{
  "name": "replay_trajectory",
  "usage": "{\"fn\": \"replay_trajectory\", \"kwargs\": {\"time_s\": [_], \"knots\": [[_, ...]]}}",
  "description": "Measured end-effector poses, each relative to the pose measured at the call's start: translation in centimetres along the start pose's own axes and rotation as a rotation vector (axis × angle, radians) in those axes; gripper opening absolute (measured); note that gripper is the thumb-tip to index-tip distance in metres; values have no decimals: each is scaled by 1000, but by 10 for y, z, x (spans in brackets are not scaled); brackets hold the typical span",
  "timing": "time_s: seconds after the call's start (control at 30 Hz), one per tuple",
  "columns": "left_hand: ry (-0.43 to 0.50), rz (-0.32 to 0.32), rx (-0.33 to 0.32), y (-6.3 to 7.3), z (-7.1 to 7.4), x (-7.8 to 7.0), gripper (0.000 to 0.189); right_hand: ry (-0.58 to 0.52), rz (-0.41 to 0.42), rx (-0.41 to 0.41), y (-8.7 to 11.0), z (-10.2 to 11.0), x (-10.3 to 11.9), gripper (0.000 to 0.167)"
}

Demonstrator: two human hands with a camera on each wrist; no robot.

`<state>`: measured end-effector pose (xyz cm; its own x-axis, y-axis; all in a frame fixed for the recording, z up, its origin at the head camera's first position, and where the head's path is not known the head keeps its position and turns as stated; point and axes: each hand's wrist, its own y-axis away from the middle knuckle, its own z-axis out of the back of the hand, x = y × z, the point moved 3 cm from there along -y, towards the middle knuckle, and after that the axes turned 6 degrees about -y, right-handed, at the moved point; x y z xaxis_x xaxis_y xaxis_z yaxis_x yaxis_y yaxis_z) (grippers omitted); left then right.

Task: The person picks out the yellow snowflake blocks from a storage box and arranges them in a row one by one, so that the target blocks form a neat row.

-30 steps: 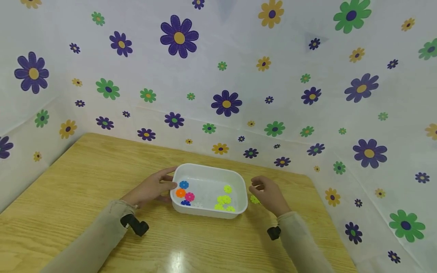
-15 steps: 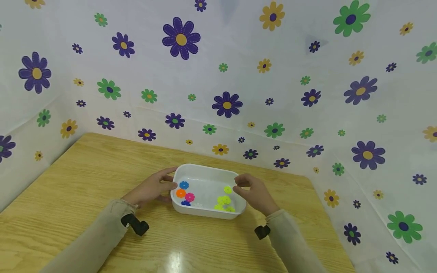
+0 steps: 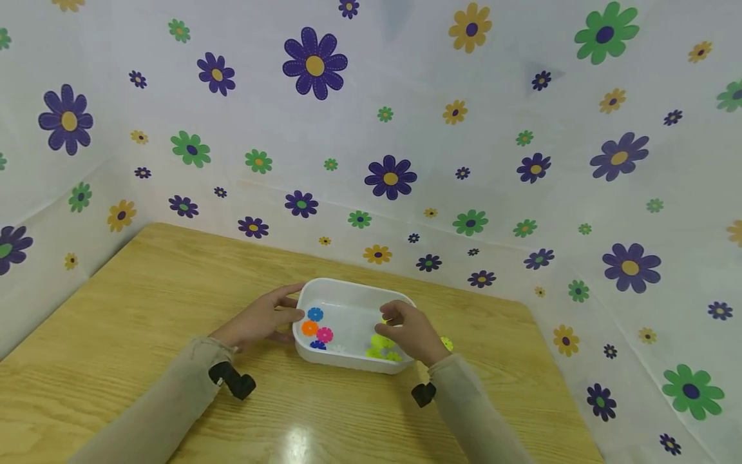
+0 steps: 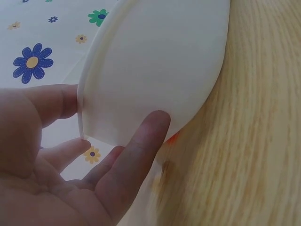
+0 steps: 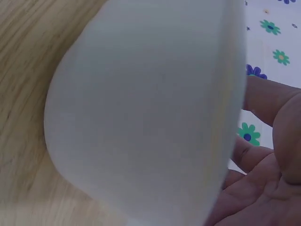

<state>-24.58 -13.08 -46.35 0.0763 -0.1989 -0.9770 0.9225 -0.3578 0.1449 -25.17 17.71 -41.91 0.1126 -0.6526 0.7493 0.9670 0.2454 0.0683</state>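
A white plastic tray (image 3: 368, 366) sits on the table with flower-shaped plastic discs in it. Blue, orange (image 3: 310, 328), pink (image 3: 324, 335) and dark blue discs lie in its left part; several yellow-green discs (image 3: 375, 353) lie in the right part. My left hand (image 3: 261, 320) holds the tray's left end, its thumb against the outer wall (image 4: 155, 52) in the left wrist view. Over the tray's right side is my right hand (image 3: 414, 332), fingers bent, thumb and index fingertips inside the rim. The right wrist view's tray wall (image 5: 141, 108) hides those fingertips; I cannot tell whether they hold a disc.
A yellow-green disc (image 3: 447, 343) lies on the wooden table (image 3: 324, 412) just right of the tray, partly behind the right hand. White flower-patterned sheeting (image 3: 324, 129) stands around the table's back and sides. Each wrist wears a black mount (image 3: 232, 380).
My right hand has moved left, from beside the yellow-green disc on the table to over the tray's right part. The left hand stays on the tray's left end.
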Motion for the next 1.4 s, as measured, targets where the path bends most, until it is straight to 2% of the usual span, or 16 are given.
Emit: {"fn": "replay_trajectory", "kwargs": {"time_s": [0.27, 0.57, 0.77, 0.93, 1.13, 1.3, 1.4], "knots": [[-2, 12, -6, -2, 1, 0, 68, 53, -72, 69, -6, -15, 1, 24], [8, 7, 1, -1, 2, -1, 68, 31, -57, 147, -13, -22, 1, 25], [7, 15, -3, 0, 1, -2, 67, 180, -75, 123, -17, -24, -2, 26], [-3, 35, -12, -3, 1, 1, 67, 249, -77, 151, -20, -29, -7, 23], [-3, 43, -15, -5, 1, 3, 67, 214, -80, 161, -24, -31, -9, 16], [1, 35, -14, -5, 1, 4, 67, 51, -107, 172, -25, -31, -8, 5], [-6, 29, -7, -4, 1, 4, 67, -33, -139, 177, -25, -31, -7, 5]]}}
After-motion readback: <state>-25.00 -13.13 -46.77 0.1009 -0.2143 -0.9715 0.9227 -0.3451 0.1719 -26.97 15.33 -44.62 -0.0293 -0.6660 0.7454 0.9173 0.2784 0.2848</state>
